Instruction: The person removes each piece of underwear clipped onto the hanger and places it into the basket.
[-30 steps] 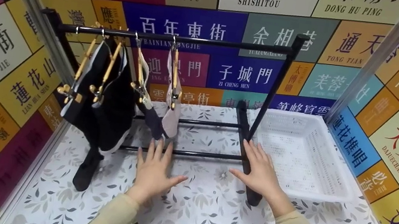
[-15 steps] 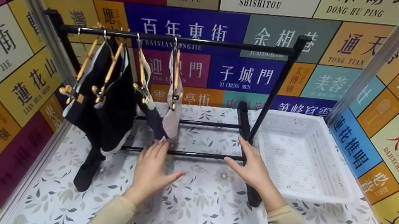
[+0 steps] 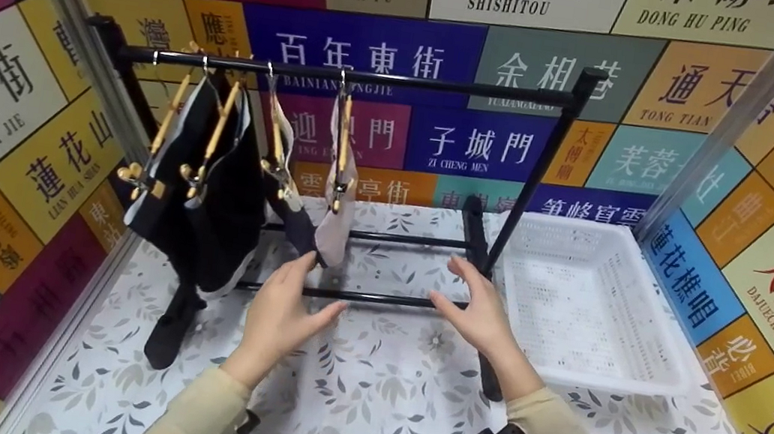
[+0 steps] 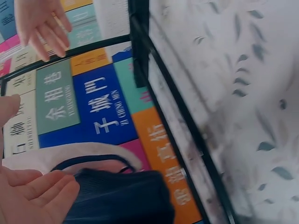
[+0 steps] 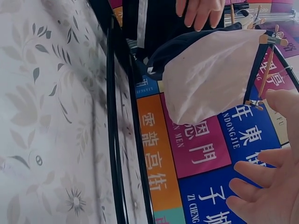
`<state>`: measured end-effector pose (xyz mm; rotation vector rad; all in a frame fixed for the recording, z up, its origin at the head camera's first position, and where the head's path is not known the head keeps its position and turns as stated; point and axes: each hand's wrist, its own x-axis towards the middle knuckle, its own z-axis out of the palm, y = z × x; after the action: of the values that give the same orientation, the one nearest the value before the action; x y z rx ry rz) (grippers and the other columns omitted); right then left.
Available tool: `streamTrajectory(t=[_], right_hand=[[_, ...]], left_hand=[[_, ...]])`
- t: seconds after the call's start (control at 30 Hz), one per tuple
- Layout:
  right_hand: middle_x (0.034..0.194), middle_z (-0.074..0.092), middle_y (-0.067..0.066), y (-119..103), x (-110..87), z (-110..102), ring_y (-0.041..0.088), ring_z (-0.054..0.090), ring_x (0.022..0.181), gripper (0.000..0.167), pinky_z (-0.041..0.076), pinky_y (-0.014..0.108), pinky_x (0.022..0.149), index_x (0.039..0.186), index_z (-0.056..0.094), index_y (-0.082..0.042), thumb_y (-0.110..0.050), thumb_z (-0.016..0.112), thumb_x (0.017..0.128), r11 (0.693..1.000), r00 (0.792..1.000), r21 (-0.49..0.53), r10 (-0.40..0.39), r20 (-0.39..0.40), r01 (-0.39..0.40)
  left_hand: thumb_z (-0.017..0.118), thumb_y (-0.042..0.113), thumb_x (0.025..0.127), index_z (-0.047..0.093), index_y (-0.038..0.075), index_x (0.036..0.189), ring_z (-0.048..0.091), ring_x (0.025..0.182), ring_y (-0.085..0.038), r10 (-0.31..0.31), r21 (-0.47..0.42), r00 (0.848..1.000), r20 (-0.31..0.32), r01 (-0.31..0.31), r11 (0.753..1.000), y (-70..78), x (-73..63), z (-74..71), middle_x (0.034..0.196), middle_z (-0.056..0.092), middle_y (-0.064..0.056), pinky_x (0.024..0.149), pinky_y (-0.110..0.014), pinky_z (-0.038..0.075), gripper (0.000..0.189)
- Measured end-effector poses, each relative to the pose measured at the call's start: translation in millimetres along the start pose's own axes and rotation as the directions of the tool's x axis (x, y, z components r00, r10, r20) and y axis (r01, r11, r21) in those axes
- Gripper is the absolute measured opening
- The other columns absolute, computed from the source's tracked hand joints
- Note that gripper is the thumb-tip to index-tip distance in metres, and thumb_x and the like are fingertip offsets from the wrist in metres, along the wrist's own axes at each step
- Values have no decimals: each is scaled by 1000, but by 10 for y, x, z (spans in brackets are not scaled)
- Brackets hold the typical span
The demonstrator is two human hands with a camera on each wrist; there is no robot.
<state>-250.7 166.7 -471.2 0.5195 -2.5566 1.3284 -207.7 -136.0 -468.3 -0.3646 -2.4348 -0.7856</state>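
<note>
A black metal clothes rack (image 3: 406,83) stands on the table, with several wooden clip hangers (image 3: 220,122) at its left half. Black garments (image 3: 229,210) hang furthest left. Beside them hang a dark garment with a light upper part (image 3: 299,223) and a pale pink garment (image 3: 334,228). My left hand (image 3: 277,323) is just in front of these smaller garments, fingers extended and thumb apart; whether it touches the cloth I cannot tell. My right hand (image 3: 486,322), holding nothing, hovers by the rack's right foot (image 3: 490,375), palm turned inward.
A white perforated plastic basket (image 3: 598,307) sits right of the rack. Two low black bars (image 3: 383,298) cross between the rack's feet. Sign-patterned walls (image 3: 373,48) enclose the back and sides. A leaf-printed cover (image 3: 362,395) lies under everything.
Both hands have turned from palm-down to palms facing inward. The left has shifted slightly left and the right has moved left, off the rack's foot. Rack, garments and basket stay in place.
</note>
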Motion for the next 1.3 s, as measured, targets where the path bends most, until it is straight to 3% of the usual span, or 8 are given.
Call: streamTrajectory(t=[0.3,0.6,0.9,1.3], right_hand=[[132,61,16,-55,44,73,31,53,126,60,38,46,107,141,49,-2,-21,73,90,995,998,91,47,-29,-44],[124,65,15,-58,109,176,31,58,119,54,44,50,99,138,53,-2,-18,73,90,990,997,139,29,-66,-20],[125,64,16,-102,160,257,32,57,120,57,43,50,101,140,50,1,-18,71,91,990,998,137,46,-33,-41],[124,65,17,-65,215,394,33,58,119,56,44,50,98,138,50,2,-18,71,90,989,998,145,47,-43,-40]], left_hand=[[83,39,77,53,-6,134,62,105,-35,87,-3,987,-137,-88,996,144,214,-229,117,63,-22,93,-45,48,79],[84,35,77,52,-9,133,63,102,-37,128,11,977,-170,-128,992,345,448,-375,117,63,-25,91,-45,50,77],[83,30,78,47,-9,137,60,113,-39,78,31,985,-153,-74,997,450,678,-445,126,60,-27,98,-45,47,79],[81,32,80,46,-8,138,62,107,-41,3,60,993,-117,4,998,497,994,-436,121,62,-27,92,-49,49,79]])
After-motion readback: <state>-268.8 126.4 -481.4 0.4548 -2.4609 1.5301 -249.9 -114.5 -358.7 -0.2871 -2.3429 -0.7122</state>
